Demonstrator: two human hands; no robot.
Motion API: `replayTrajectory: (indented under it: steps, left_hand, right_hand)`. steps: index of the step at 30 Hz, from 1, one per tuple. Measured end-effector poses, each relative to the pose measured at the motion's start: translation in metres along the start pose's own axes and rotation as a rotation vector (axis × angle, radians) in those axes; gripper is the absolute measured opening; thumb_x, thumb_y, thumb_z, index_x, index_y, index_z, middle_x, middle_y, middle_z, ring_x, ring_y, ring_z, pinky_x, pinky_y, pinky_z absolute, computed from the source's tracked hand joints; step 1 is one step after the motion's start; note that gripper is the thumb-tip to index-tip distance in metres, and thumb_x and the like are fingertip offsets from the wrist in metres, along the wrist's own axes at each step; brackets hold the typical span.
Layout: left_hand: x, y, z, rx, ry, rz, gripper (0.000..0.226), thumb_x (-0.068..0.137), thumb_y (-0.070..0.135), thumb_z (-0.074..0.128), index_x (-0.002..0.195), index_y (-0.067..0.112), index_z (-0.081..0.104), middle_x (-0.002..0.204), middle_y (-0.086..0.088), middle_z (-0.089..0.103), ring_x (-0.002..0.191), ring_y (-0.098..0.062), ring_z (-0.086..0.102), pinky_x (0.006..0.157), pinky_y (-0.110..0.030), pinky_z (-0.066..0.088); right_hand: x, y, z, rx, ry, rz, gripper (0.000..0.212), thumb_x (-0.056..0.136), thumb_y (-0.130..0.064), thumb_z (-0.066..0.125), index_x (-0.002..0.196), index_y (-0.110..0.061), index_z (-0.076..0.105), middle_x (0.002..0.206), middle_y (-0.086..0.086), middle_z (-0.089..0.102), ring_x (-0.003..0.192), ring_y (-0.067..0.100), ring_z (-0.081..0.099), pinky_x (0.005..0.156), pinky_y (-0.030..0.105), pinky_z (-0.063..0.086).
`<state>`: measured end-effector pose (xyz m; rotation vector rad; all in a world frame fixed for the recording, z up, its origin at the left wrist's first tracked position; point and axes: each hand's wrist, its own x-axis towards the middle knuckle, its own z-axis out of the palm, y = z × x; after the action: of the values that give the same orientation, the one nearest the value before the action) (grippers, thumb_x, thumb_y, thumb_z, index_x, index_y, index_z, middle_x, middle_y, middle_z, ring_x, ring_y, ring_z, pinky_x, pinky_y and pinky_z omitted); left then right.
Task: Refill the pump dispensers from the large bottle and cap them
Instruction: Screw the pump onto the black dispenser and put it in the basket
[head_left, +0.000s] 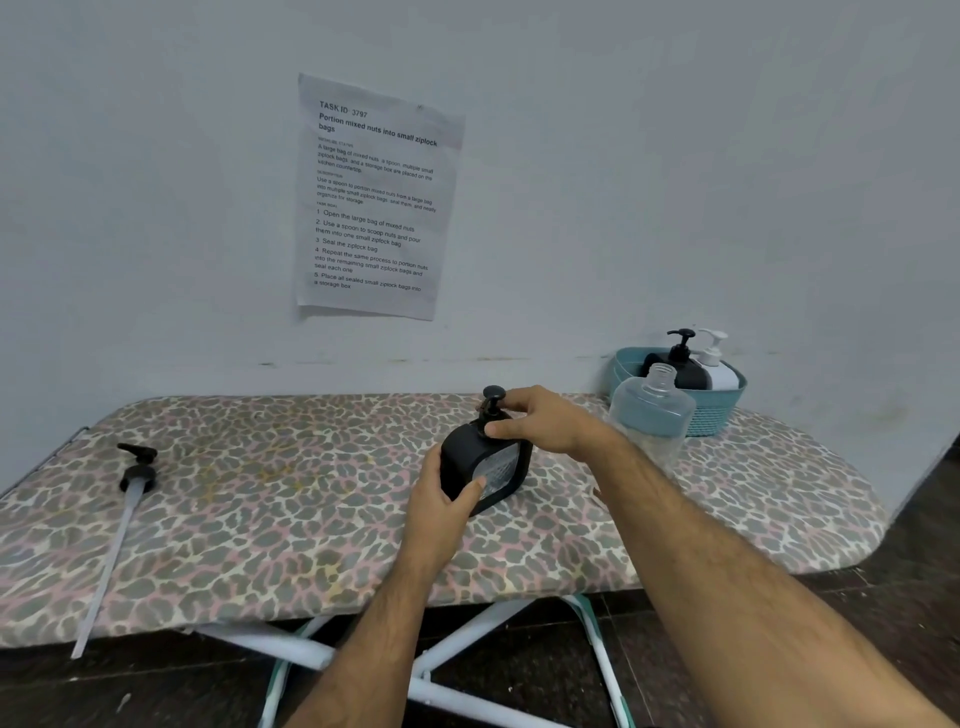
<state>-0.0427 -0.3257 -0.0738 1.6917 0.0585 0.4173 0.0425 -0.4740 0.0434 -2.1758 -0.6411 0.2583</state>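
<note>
A black square pump dispenser (480, 457) stands in the middle of the leopard-print ironing board (291, 519). My left hand (441, 496) grips its body from the left. My right hand (540, 421) pinches the collar below its black pump head (493, 393). Right of it stands the large clear bottle (649, 415), uncapped, with a pale blue shoulder. The bottle's long pump (132, 483), black head and white tube, lies loose at the board's left end.
A teal basket (711, 410) at the back right corner holds a black dispenser (680, 364) and a white dispenser (719, 366), both with pumps on. A printed sheet (374, 197) hangs on the wall. The board's white legs (467, 649) cross below over a dark floor.
</note>
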Motion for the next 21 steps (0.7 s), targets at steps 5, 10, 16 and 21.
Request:
replayTrajectory:
  steps: [5, 10, 16, 21]
  left_hand:
    - [0.001, 0.001, 0.001, -0.004, 0.003, 0.003, 0.048, 0.092, 0.019, 0.069, 0.118, 0.052, 0.046, 0.12, 0.013, 0.064, 0.107, 0.001, 0.063, 0.092, -0.03, 0.055]
    - [0.003, -0.002, -0.001, -0.015, 0.026, -0.002, 0.049, 0.089, 0.016, 0.072, 0.12, 0.045, 0.047, 0.118, 0.011, 0.065, 0.106, -0.002, 0.064, 0.091, -0.03, 0.056]
    - [0.003, -0.001, 0.0, -0.012, 0.028, -0.003, 0.048, 0.089, 0.016, 0.072, 0.122, 0.041, 0.047, 0.118, 0.011, 0.065, 0.107, -0.003, 0.064, 0.092, -0.031, 0.055]
    - [0.002, -0.001, 0.001, 0.013, 0.028, 0.005, 0.047, 0.091, 0.018, 0.07, 0.125, 0.039, 0.045, 0.117, 0.013, 0.064, 0.108, -0.003, 0.063, 0.091, -0.028, 0.054]
  right_hand:
    - [0.002, 0.002, 0.002, -0.055, 0.089, -0.039, 0.021, 0.08, -0.023, 0.081, 0.097, -0.023, 0.069, 0.112, -0.005, 0.061, 0.102, 0.009, 0.057, 0.083, 0.023, 0.04]
    - [0.007, 0.003, 0.01, -0.199, 0.194, -0.05, 0.044, 0.069, -0.041, 0.085, 0.101, -0.013, 0.074, 0.109, 0.0, 0.06, 0.103, 0.019, 0.057, 0.088, 0.037, 0.048]
    - [-0.001, -0.001, 0.02, -0.217, 0.31, -0.034, 0.036, 0.075, -0.043, 0.082, 0.096, -0.019, 0.067, 0.102, -0.004, 0.059, 0.095, 0.014, 0.055, 0.079, 0.03, 0.043]
    - [-0.005, 0.0, 0.014, 0.033, 0.148, -0.016, 0.042, 0.084, -0.026, 0.077, 0.123, -0.019, 0.065, 0.127, -0.002, 0.059, 0.113, 0.011, 0.054, 0.09, 0.02, 0.042]
